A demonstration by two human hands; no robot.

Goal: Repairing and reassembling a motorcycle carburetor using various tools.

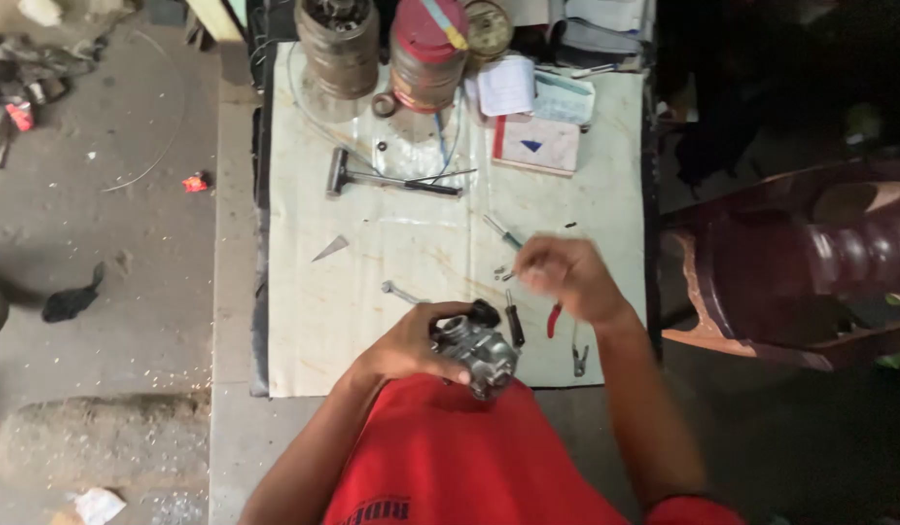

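My left hand (411, 342) grips a small grey metal carburetor-like part (477, 352) with a black cap, held just above the near edge of a white cloth-covered workbench (314, 321). My right hand (564, 277) hovers over the bench to the right of it, blurred, with the fingers curled near some small screws (504, 273); whether it holds one I cannot tell. A black-handled screwdriver (514, 325) and red-handled pliers (553, 321) lie between the hands. A small wrench (399, 291) lies left of them.
A hammer (387, 180) lies mid-bench. Two round metal cans (341, 44) (426, 51), a booklet (535, 144) and papers stand at the far edge. A green-handled screwdriver (501, 231) lies near the screws. A dark red plastic chair (810, 272) stands right; concrete floor with debris lies left.
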